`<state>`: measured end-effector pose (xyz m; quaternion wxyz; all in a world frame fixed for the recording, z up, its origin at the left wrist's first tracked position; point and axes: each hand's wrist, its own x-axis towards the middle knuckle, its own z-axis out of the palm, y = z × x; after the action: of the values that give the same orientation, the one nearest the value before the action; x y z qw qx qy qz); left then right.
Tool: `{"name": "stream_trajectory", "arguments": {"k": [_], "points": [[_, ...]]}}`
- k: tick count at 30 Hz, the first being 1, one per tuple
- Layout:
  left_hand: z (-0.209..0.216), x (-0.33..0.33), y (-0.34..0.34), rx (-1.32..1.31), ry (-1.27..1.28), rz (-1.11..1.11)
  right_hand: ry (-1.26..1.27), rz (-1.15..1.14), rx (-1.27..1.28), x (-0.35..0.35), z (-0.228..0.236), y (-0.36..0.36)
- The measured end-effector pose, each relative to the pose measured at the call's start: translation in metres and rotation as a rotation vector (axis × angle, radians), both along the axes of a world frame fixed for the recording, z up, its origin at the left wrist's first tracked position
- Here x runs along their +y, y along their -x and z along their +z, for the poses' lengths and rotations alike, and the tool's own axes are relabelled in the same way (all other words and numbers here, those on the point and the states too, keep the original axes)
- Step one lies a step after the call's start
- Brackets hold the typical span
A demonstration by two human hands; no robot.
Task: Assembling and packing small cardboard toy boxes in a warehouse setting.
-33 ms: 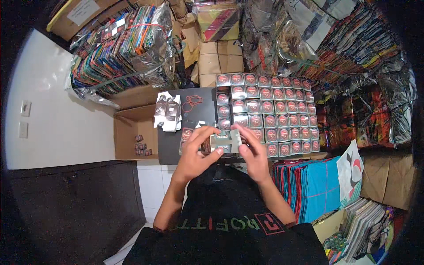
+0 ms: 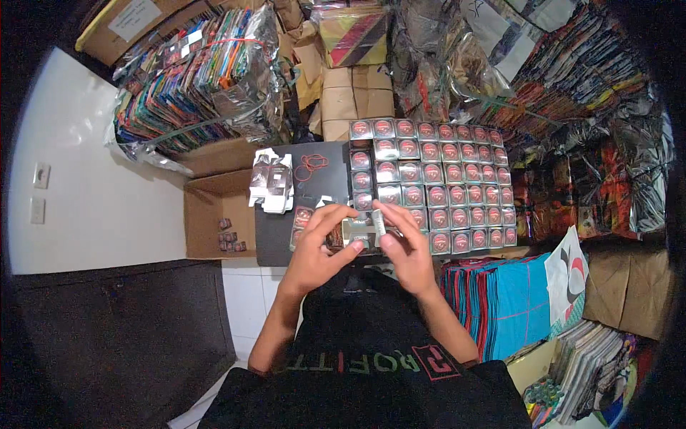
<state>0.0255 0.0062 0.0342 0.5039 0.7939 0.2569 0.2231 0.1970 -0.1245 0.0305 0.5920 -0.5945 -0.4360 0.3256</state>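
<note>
Between my hands, close to the table's front edge, is a small silvery-grey carton (image 2: 359,230) with its end flaps sticking out. My left hand (image 2: 313,250) grips its left side, thumb on the near edge and fingers on the far edge. At the carton's right end, my right hand (image 2: 409,250) pinches a pale flap, with the thumb near and the fingers beyond. The carton's inside cannot be made out. Partly behind my left hand lie small red-and-dark pieces (image 2: 302,217). To the right, closely packed rows of small boxes (image 2: 457,173) show red round marks on top.
Flattened cartons (image 2: 273,182) and red rubber bands (image 2: 309,168) lie on the dark table (image 2: 271,239). An open cardboard box (image 2: 204,200) at left holds several small packets (image 2: 229,237). Wrapped bundles (image 2: 196,86) crowd the back; a blue-and-red stack (image 2: 511,300) stands at near right.
The pale flap at the carton's right end has swung inward, and my right fingers and thumb have shifted slightly left with it. My left hand keeps its hold.
</note>
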Motion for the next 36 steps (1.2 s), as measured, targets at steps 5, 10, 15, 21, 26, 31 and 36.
{"name": "stream_trajectory", "arguments": {"k": [5,10,15,21,26,31,36], "points": [[0.001,-0.004,-0.001,0.046,-0.068,0.003,0.067,-0.017,-0.185,0.004,0.003,0.008],[0.008,-0.004,-0.001,0.062,-0.095,0.02,0.033,-0.019,-0.165,0.007,0.011,0.012],[0.013,-0.004,-0.003,-0.029,0.049,0.107,-0.067,-0.124,0.322,0.008,0.008,0.018],[0.007,-0.007,-0.004,-0.036,-0.014,0.069,0.057,-0.237,0.226,0.008,-0.005,0.018],[0.007,-0.009,-0.005,-0.004,-0.135,-0.04,0.036,-0.318,0.17,0.01,-0.008,0.019],[0.005,-0.008,-0.006,0.011,-0.162,-0.049,0.015,-0.382,0.161,0.012,-0.011,0.024],[0.004,-0.004,-0.007,-0.007,-0.153,0.067,-0.034,-0.308,0.256,0.01,-0.013,0.024]]}}
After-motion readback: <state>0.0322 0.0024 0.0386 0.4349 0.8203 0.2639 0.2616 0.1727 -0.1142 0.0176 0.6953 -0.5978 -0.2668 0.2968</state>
